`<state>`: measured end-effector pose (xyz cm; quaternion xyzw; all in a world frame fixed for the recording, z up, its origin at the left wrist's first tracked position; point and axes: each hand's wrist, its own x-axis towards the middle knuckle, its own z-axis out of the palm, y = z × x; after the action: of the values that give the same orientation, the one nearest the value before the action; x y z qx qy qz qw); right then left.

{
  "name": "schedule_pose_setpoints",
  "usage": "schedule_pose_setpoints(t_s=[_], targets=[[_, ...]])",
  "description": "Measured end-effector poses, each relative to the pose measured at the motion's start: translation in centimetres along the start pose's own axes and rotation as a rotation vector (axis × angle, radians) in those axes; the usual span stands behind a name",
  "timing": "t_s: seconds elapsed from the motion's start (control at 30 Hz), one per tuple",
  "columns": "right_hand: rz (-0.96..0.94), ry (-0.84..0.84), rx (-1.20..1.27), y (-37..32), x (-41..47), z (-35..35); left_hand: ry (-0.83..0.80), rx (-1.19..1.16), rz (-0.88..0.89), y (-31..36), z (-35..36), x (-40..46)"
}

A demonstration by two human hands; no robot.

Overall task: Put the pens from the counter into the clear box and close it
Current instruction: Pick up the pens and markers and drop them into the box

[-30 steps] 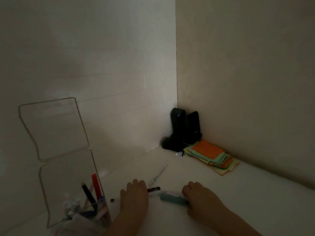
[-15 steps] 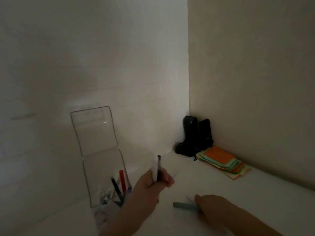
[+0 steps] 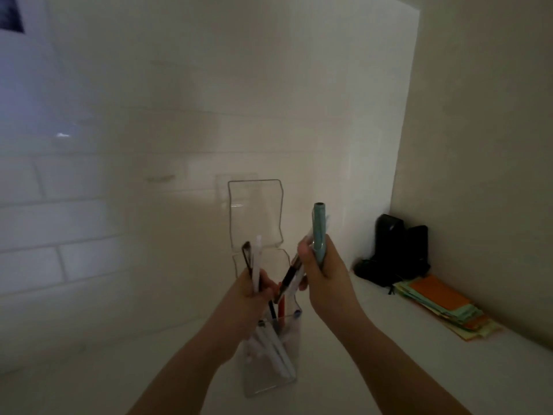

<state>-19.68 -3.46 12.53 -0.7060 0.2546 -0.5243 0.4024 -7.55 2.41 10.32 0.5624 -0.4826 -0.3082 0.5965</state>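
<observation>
A tall clear box (image 3: 269, 375) stands on the white counter with its hinged lid (image 3: 256, 214) flipped up behind it. Several pens lean inside, among them a red one (image 3: 282, 310) and white ones (image 3: 276, 351). My left hand (image 3: 250, 298) is just above the box's open top, gripping a white pen (image 3: 256, 259) and a dark pen (image 3: 246, 254) upright. My right hand (image 3: 321, 265) is beside it, closed on a teal pen (image 3: 319, 232) pointing up and a dark-and-white pen (image 3: 291, 278) angled down toward the box.
A black device (image 3: 395, 250) stands in the corner where the tiled wall meets the beige side wall. A stack of coloured paper notes (image 3: 443, 307) lies on the counter (image 3: 389, 369) to the right of it.
Both hands have lifted off the counter to the box. My right hand picked up the teal pen and another pen. My view has shifted left, bringing the box to the centre.
</observation>
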Motion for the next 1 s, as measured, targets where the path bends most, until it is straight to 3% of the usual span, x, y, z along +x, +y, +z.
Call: schedule_pose_setpoints(t_s=[0.1, 0.27, 0.47, 0.63, 0.7, 0.83, 0.9, 1.0], targets=[[0.028, 0.010, -0.084, 0.5, 0.1, 1.6, 0.003, 0.077, 0.019, 0.2, 0.0, 0.2], [0.078, -0.116, -0.300, 1.9, -0.5, 1.8, 0.019, 0.090, 0.117, 0.9, -0.6, 0.1], [0.058, -0.056, -0.195, 1.5, 0.1, 1.2, 0.022, 0.022, 0.328, 1.0, -0.9, -0.4], [0.014, -0.051, -0.092, 0.8, 0.9, 1.5, -0.045, 0.218, 0.263, -0.1, -0.8, 0.1], [0.071, -0.131, -0.210, 0.9, 1.1, 1.6, -0.005, 0.217, 0.269, -0.4, -0.5, 0.2], [0.103, -0.244, -0.479, 1.9, 0.8, 1.5, 0.147, 0.140, 0.453, 0.1, -1.3, 0.2], [0.080, -0.177, -0.427, 1.7, 0.6, 1.3, 0.170, 0.288, 0.574, -0.2, -1.7, 0.3], [0.101, -0.011, -0.232, 0.1, 1.0, 1.1, 0.135, 0.739, 0.649, -1.4, -1.8, 0.3]])
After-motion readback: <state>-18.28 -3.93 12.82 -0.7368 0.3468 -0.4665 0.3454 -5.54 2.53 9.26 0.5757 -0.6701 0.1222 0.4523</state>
